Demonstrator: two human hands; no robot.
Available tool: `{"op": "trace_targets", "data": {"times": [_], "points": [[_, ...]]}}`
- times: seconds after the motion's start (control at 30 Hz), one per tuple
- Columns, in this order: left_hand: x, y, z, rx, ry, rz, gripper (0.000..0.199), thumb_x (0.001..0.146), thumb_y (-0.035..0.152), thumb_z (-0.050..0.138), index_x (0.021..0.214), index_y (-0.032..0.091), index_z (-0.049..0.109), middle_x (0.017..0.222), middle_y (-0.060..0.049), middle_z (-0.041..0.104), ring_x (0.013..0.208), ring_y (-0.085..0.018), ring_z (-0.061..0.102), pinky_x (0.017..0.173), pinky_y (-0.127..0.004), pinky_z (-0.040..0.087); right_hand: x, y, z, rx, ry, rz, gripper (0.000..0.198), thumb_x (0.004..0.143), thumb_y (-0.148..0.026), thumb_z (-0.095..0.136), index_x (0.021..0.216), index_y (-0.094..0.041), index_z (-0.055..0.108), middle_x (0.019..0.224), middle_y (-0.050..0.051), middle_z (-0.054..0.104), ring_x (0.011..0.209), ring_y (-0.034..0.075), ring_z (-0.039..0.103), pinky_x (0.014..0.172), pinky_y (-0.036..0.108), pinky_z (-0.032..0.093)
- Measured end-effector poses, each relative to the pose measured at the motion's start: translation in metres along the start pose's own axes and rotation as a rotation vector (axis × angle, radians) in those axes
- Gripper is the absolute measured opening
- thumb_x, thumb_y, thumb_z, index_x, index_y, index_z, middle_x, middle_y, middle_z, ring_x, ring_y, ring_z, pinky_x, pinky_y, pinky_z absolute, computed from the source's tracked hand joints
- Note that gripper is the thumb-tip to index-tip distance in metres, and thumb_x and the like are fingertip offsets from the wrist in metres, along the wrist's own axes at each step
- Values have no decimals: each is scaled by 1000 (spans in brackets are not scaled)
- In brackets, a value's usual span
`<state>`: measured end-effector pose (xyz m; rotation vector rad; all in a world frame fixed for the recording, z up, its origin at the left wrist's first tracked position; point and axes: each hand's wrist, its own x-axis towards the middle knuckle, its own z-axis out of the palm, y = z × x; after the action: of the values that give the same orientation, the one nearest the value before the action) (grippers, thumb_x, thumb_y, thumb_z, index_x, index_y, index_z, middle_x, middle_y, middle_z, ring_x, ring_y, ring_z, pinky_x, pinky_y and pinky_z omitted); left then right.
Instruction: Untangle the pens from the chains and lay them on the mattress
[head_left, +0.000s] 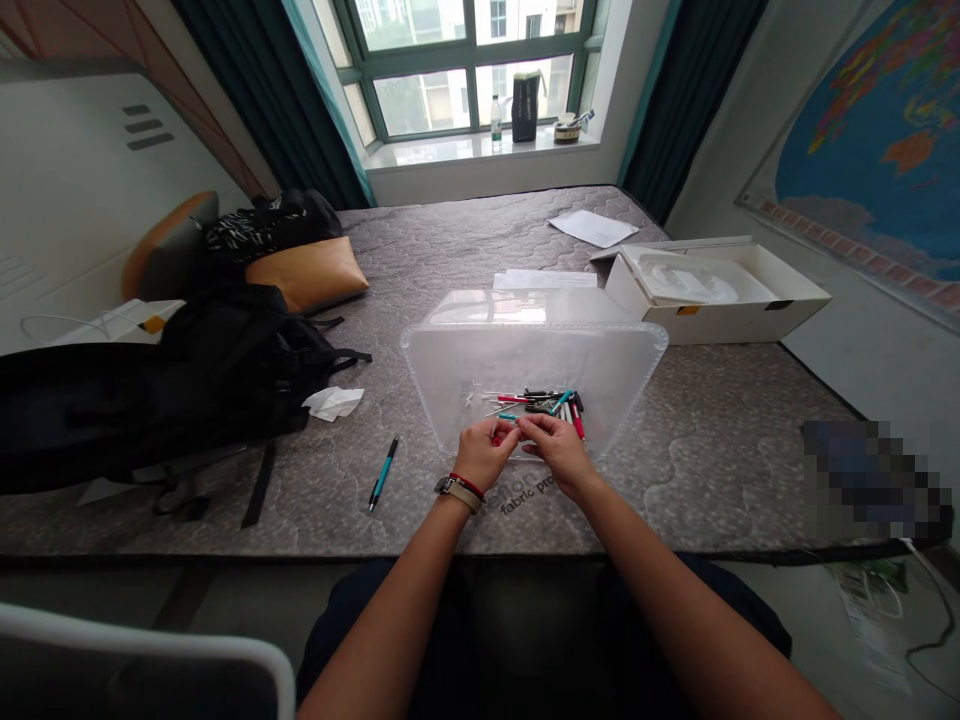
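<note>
My left hand, with a watch and red cord at the wrist, is closed in a pinch at the open front of a clear plastic bin. A small red pen part shows between its fingers. Against its fingertips my right hand is also pinched; what it grips, if anything, is hidden. Just beyond the fingers is a short teal pen piece; whether it is held I cannot tell. Inside the bin lie loose pen parts in red, black, teal and white. A teal and black pen rests left of the bin.
A black backpack, crumpled tissue and tan cushion are on the left. Behind the bin lie papers; an open white box stands at right. The mattress's front edge is close to my knees.
</note>
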<state>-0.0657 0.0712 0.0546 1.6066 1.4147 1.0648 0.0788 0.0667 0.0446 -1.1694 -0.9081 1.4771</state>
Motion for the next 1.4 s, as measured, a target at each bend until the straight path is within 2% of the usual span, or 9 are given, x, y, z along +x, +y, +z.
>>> {"op": "trace_targets", "data": {"times": [0.1, 0.2, 0.4, 0.73, 0.83, 1.03, 1.2, 1.3, 1.4], "points": [[0, -4, -2, 31, -13, 5, 21, 76, 40, 70, 74, 19, 72, 62, 0, 66, 55, -11, 53, 55, -22, 37, 1, 0, 0, -11, 87, -66, 34, 69, -45, 76, 89, -17, 71, 80, 4, 70, 72, 16, 64, 61, 26, 52], [0, -7, -3, 93, -26, -14, 22, 71, 39, 75, 80, 19, 73, 58, 2, 61, 53, -11, 51, 55, -22, 36, -4, -8, 4, -132, 185, -270, 25, 73, -41, 75, 86, -19, 71, 82, 4, 70, 75, 17, 63, 66, 30, 53], [-1, -8, 0, 158, -76, 20, 6, 71, 20, 68, 77, 20, 68, 61, 3, 61, 56, -11, 53, 57, -22, 36, -23, -21, 15, -333, -8, -396, 13, 78, -33, 72, 88, -25, 74, 89, 3, 71, 82, 21, 64, 80, 37, 53], [-3, -4, -2, 77, -62, 25, 21, 71, 19, 69, 90, 21, 61, 62, 4, 60, 55, -11, 53, 56, -21, 40, -24, -19, 12, -517, -123, -528, 24, 78, -26, 72, 102, -30, 72, 106, 4, 70, 100, 24, 61, 90, 40, 47], [-5, 1, -2, 87, -110, 44, 29, 69, 15, 68, 97, 20, 60, 61, 6, 58, 54, -11, 52, 55, -21, 38, -19, -18, 7, -661, -160, -558, 11, 82, -26, 68, 91, -26, 73, 97, 5, 70, 98, 24, 60, 87, 40, 48], [-6, 11, 1, 4, -96, 47, 26, 75, 18, 64, 101, 18, 60, 77, 2, 65, 59, -9, 53, 57, -20, 39, -14, -18, 1, -689, -3, -512, 17, 87, -33, 61, 94, -20, 69, 92, 6, 70, 84, 19, 64, 69, 30, 50], [-7, 16, -2, -64, 27, 24, 17, 82, 34, 65, 82, 18, 66, 67, 3, 60, 57, -9, 47, 56, -21, 36, -13, -25, -9, -599, 25, -449, 28, 87, -42, 59, 101, -19, 69, 98, 7, 71, 87, 20, 65, 68, 28, 50], [-12, 22, -2, -147, 81, 3, 15, 81, 33, 67, 83, 18, 67, 67, 4, 60, 57, -9, 47, 56, -21, 37, 4, -28, -20, -695, 105, -389, 30, 87, -42, 58, 101, -18, 68, 94, 7, 72, 80, 19, 65, 66, 28, 49], [-22, 31, 3, -219, 111, 6, 13, 82, 32, 66, 83, 19, 67, 71, 3, 64, 60, -9, 51, 59, -21, 38, 39, -31, -21, -954, -55, -292, 21, 83, -35, 62, 90, -18, 70, 83, 4, 73, 70, 17, 66, 66, 28, 48]]}}
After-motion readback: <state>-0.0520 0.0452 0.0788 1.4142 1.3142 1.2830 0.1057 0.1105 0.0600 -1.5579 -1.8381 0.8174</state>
